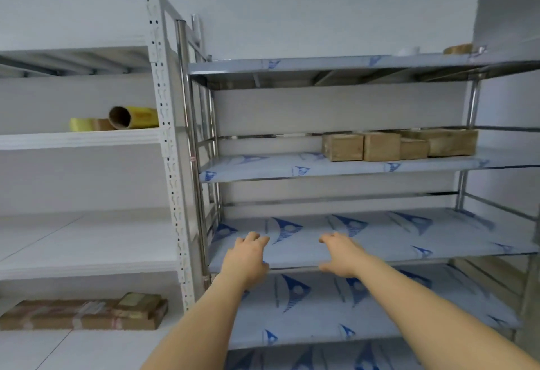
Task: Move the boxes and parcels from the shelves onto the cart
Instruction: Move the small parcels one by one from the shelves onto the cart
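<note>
Both bare forearms reach forward from the lower edge of the view. Left hand (247,255) and right hand (340,254) hover over the front edge of a film-covered steel shelf (380,241), fingers loosely spread, each grip released and holding nothing. No parcel lies on this shelf within view.

Remaining goods: four brown cardboard boxes (400,144) stand in a row, touching one another, at the right rear of the steel shelf next above. On the white rack to the left, flat taped parcels (84,312) lie on the lowest shelf, and yellow-wrapped rolls (128,119) lie on an upper shelf. The cart is not in view.

Judged step: reaching for the next load, probably the box row above. To do it well, the hands should rise clear of the shelf lip, take the outermost box first with one palm on each side face, draw it forward until its base clears the edge, then lift. Sliding a box from mid-row risks dragging its neighbours.
</note>
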